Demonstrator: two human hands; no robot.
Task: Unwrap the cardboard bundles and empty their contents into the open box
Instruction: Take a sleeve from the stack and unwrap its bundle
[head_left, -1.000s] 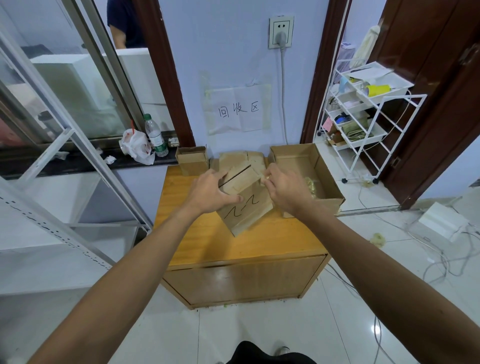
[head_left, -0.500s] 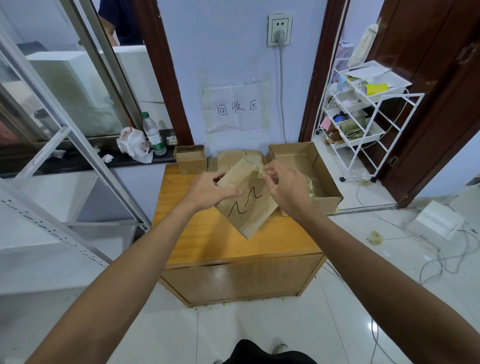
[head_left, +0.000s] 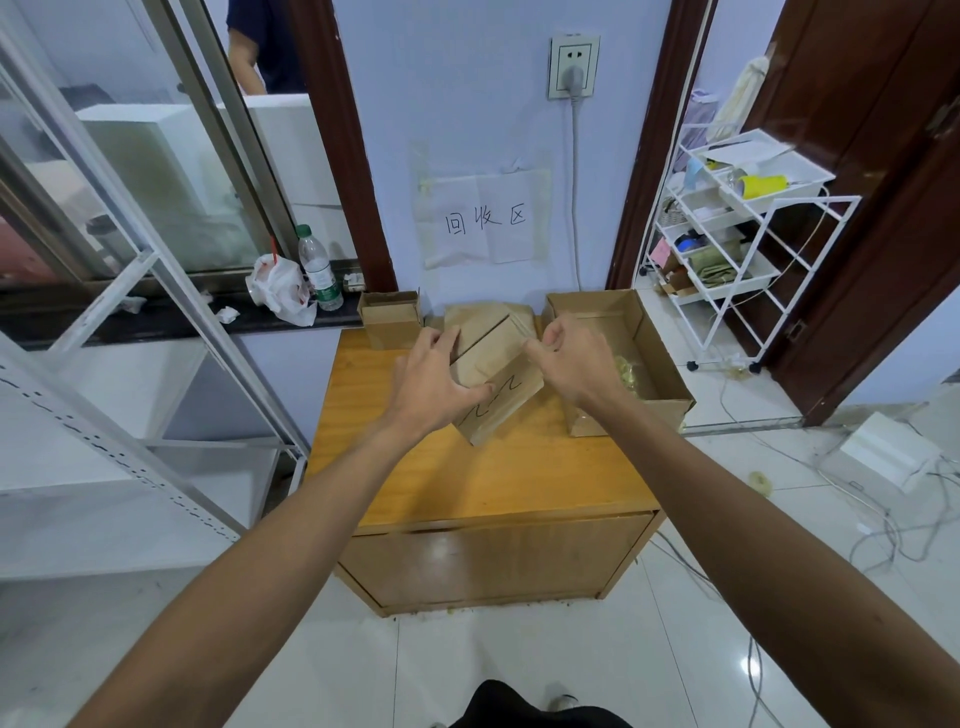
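Between my fingers (head_left: 447, 338) I see a plain brown cardboard bundle (head_left: 493, 384) scrawled with black wavy lines; under them, an orange-yellow wood-grain cabinet (head_left: 493, 478).

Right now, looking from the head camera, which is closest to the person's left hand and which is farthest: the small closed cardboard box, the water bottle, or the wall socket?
From the left hand:
1. Small closed cardboard box, just behind it on the cabinet's far left corner.
2. Water bottle, farther left on the dark sill.
3. Wall socket, high on the wall.
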